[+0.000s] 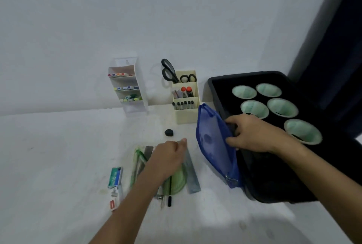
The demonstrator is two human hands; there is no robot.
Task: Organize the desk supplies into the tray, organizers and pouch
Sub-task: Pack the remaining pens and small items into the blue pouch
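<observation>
The right hand (252,134) grips the mouth of the blue pouch (213,145), which leans on the black tray (219,87); the tray holds five green cups (282,106); the left hand (168,158) pinches a ruler (193,173) on the table (58,155); the clear organizer (127,85) holds markers; the cream organizer (186,97) holds scissors (169,70) and pens.

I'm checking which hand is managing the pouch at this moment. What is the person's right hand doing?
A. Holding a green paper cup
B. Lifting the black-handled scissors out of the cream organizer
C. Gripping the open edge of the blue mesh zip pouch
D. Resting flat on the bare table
C: the right hand curls its fingers over the open top edge of the blue mesh zip pouch, which stands against the black plastic tray.
</observation>
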